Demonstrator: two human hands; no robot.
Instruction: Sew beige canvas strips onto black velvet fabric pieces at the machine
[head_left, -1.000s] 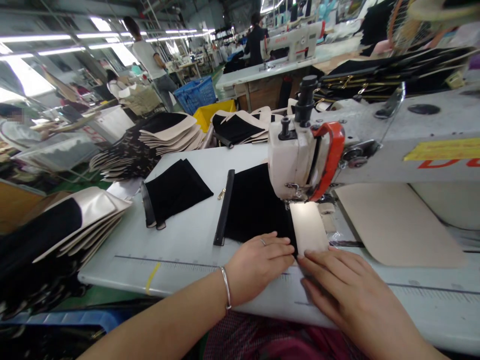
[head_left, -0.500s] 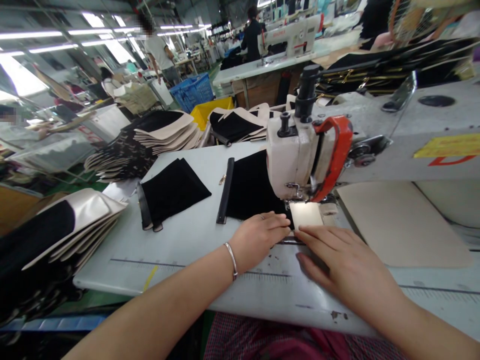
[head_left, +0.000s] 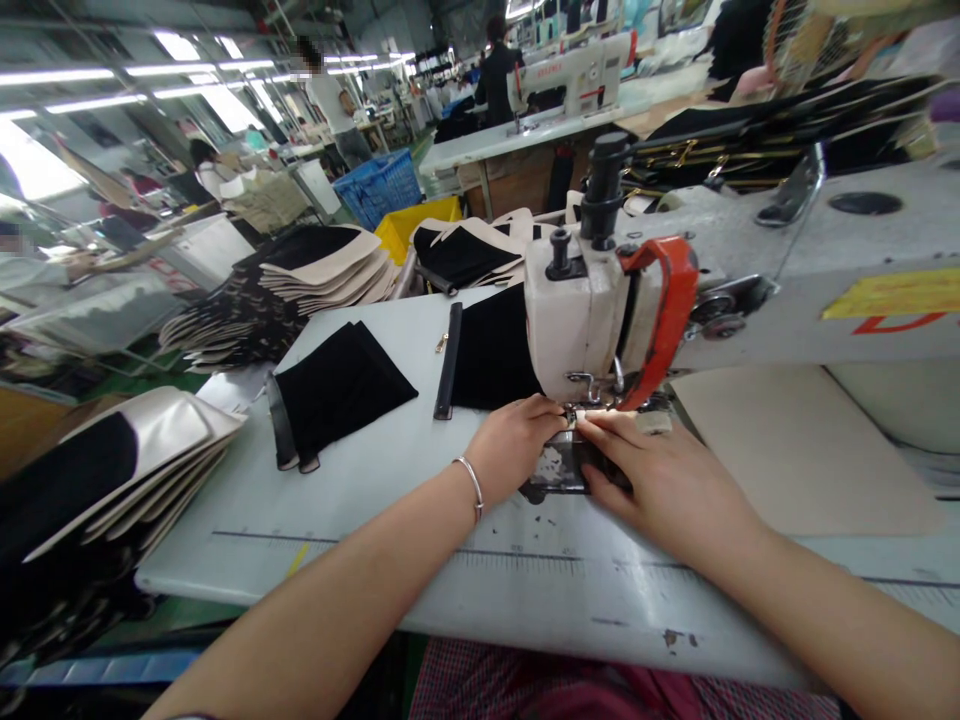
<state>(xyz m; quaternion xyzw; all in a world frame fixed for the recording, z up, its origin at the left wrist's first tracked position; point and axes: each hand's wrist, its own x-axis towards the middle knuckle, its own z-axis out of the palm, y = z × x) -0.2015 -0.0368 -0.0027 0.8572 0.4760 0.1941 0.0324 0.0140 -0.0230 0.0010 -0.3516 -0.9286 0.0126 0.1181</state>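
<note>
- Pale worktable (head_left: 367, 470) in a workshop, w/ sewing machine (head_left: 562, 325) at R.
- L hand (head_left: 514, 445): fingers bent, pressed together, tips at near edge of black cloth piece (head_left: 491, 350); can't tell if pinching.
- R hand (head_left: 679, 485): fingers nearly straight & together, thumb apart, tips beside L fingertips under the machine.
- Black cloth piece lies flat, partly hidden behind machine; dark strip (head_left: 447, 370) w/ zip pull (head_left: 441, 343) on its L edge.
- Risk: fingertips v. close to stitching spot; a slip fwd could mean a pricked finger. Needle too small to make out.
- Risk: uneven pressure btwn hands could skew cloth or pucker it.
- Further out: folded black piece (head_left: 341, 390) L, beige panel (head_left: 802, 450) R; if cloth swings L, it could catch the folded piece.
</note>
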